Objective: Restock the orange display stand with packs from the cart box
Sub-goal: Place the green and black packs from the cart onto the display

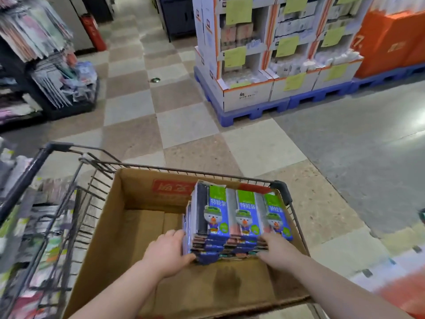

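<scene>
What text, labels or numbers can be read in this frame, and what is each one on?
"7." in white: on the orange display stand.
"特能" plus a third character too blurred to read: on the packs.
Red print on the cardboard box: blurred, unreadable.
Dark logo on the white display carton: too small to read.
Yellow-green tags: nothing legible.

The light is even and bright, with soft shadows; one dark patch lies in the cardboard box (227, 283). A white glare shines on the grey floor (419, 122) at the right edge. The racks (36, 35) at the left edge and the bottom right corner are smeared by blur. Straight lines bend near the edges. The packs (241, 217) look fairly sharp.
</scene>
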A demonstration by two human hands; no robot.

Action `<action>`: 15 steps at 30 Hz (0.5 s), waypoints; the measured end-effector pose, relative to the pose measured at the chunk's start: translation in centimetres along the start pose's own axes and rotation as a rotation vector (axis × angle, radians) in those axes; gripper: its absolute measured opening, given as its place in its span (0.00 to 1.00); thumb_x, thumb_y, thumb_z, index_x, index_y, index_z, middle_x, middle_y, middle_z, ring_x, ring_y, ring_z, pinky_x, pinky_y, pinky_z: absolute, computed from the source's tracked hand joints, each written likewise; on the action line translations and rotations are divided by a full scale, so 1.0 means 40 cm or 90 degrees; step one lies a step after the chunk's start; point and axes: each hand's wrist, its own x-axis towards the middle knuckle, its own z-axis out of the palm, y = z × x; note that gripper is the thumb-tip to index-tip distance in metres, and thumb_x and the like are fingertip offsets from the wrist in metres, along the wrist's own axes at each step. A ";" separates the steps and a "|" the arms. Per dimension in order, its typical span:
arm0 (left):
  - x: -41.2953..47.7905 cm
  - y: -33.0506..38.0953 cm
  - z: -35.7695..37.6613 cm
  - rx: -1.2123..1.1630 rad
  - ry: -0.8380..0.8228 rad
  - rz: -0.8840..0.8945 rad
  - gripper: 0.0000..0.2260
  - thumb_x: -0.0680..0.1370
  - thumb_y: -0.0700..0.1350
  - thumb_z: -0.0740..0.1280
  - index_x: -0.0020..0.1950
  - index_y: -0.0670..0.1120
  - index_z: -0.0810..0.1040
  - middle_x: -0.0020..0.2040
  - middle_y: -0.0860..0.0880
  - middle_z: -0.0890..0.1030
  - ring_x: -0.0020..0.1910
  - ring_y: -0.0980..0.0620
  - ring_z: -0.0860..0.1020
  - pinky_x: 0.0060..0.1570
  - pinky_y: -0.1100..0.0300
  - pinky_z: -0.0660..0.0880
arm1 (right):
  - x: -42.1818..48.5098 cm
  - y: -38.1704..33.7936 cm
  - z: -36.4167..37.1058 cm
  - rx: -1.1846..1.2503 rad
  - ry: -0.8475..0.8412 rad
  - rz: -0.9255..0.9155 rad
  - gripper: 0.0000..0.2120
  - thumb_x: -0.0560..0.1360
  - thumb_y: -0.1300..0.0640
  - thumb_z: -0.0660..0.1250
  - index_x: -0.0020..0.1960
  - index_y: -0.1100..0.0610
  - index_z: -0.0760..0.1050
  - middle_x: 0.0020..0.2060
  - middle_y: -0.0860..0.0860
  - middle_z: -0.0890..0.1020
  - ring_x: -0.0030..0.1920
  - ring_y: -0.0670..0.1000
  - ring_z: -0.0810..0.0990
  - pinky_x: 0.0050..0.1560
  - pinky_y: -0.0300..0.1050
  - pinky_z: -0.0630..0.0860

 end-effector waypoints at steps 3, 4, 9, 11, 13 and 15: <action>0.070 0.022 -0.013 -0.053 -0.029 -0.041 0.34 0.76 0.62 0.63 0.77 0.49 0.57 0.74 0.48 0.65 0.71 0.47 0.67 0.67 0.55 0.67 | 0.092 0.001 -0.025 -0.011 -0.030 -0.008 0.25 0.74 0.52 0.64 0.70 0.55 0.67 0.68 0.54 0.71 0.67 0.54 0.71 0.66 0.47 0.70; 0.091 0.033 -0.016 -0.072 -0.040 -0.055 0.35 0.76 0.61 0.64 0.77 0.48 0.55 0.74 0.47 0.64 0.72 0.47 0.66 0.68 0.55 0.66 | 0.120 0.002 -0.030 -0.017 -0.039 -0.011 0.26 0.74 0.52 0.64 0.71 0.55 0.66 0.69 0.54 0.70 0.68 0.55 0.71 0.66 0.47 0.69; 0.208 0.076 -0.017 -0.237 -0.061 -0.138 0.36 0.75 0.58 0.68 0.76 0.47 0.57 0.71 0.45 0.68 0.68 0.46 0.71 0.65 0.56 0.69 | 0.236 0.002 -0.042 -0.036 -0.068 -0.043 0.28 0.76 0.54 0.64 0.73 0.56 0.62 0.71 0.54 0.66 0.70 0.55 0.68 0.68 0.49 0.68; 0.249 0.087 -0.009 -0.333 -0.055 -0.167 0.31 0.73 0.55 0.71 0.71 0.47 0.65 0.66 0.46 0.74 0.62 0.47 0.76 0.59 0.57 0.73 | 0.274 0.002 -0.039 -0.057 -0.072 -0.057 0.33 0.76 0.54 0.64 0.76 0.58 0.55 0.75 0.56 0.59 0.74 0.57 0.61 0.72 0.50 0.63; 0.282 0.096 -0.002 -0.391 -0.044 -0.207 0.25 0.73 0.53 0.72 0.66 0.46 0.69 0.62 0.46 0.77 0.58 0.47 0.77 0.54 0.58 0.73 | 0.305 -0.001 -0.034 -0.080 -0.082 -0.057 0.37 0.77 0.54 0.64 0.78 0.56 0.46 0.78 0.57 0.50 0.77 0.58 0.51 0.75 0.52 0.58; 0.313 0.101 0.008 -0.412 -0.028 -0.250 0.25 0.73 0.54 0.71 0.64 0.46 0.71 0.61 0.45 0.78 0.56 0.45 0.78 0.54 0.56 0.74 | 0.332 0.002 -0.026 -0.099 -0.098 -0.051 0.40 0.77 0.54 0.63 0.79 0.55 0.41 0.78 0.58 0.44 0.78 0.58 0.45 0.76 0.54 0.55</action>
